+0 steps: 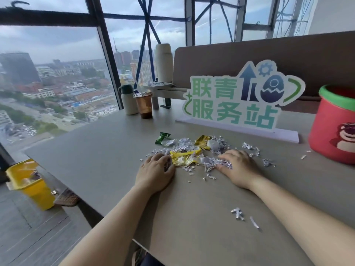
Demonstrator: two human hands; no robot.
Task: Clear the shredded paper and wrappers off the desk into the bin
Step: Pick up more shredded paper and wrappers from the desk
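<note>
White-and-lilac shredded paper (189,145) sits in a loose heap mid-surface, with a yellow wrapper (183,159) crumpled at the front, a second yellow wrapper (201,141) further back and a green wrapper (162,136) off the far left corner of the pile

My left hand (156,172) is on the near left of the heap, fingers (166,164) curled in against the front yellow wrapper. Honestly can't tell if they've pinched anything or are just butted up to it. My right hand (239,167) lies on the other side, fingers (227,156) spread loose and low over the shreds, resting on them and not gripping

So I'd call this the gathering step: both hands bracketing the mess to rake it together. Nothing looks binned yet, I reckon

Next move needs the hands drawn in toward each other so the heap tightens, then a scoop from underneath. Shreds are light, so I'd guess they'll spill if I lift too quick

Stragglers lie out to the right (249,146) and a few stray scraps (238,215) close to me, so a second sweep seems likely

The red bin (330,120) with the green rim stands on the surface (92,160) well to my right, and a yellow bin (31,186) is down on the floor at left. Can't say which one's meant
</note>
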